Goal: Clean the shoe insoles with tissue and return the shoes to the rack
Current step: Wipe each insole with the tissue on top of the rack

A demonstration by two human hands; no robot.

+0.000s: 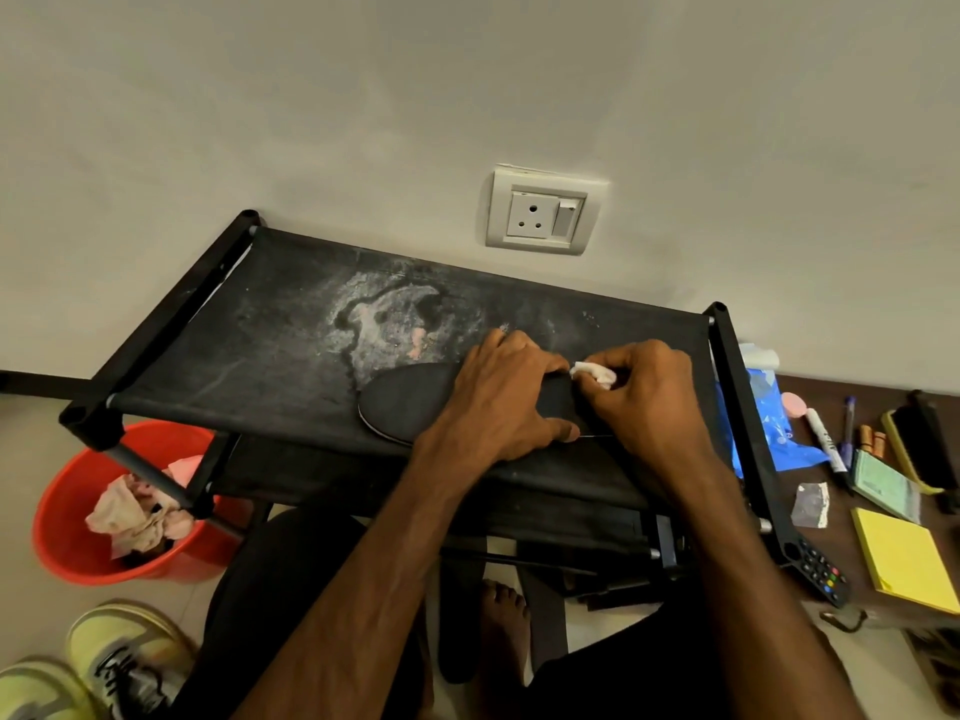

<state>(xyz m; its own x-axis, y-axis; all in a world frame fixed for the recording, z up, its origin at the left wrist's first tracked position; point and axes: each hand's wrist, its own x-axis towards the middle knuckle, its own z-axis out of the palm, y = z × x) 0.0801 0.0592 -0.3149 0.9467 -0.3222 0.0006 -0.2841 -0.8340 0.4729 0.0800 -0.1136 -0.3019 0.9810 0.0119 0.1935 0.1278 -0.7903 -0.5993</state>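
Beside my left hand gripping the insole, my right hand pinches tissue: wiping seems underway, shoes not yet racked.

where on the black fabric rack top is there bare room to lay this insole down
The left half of the black fabric rack top, between its left frame bar and the whitish stain, is bare. Front right is taken: the left hand holds the dark insole, the right hand pinches white tissue. Crowded too beside the blue plastic bag.
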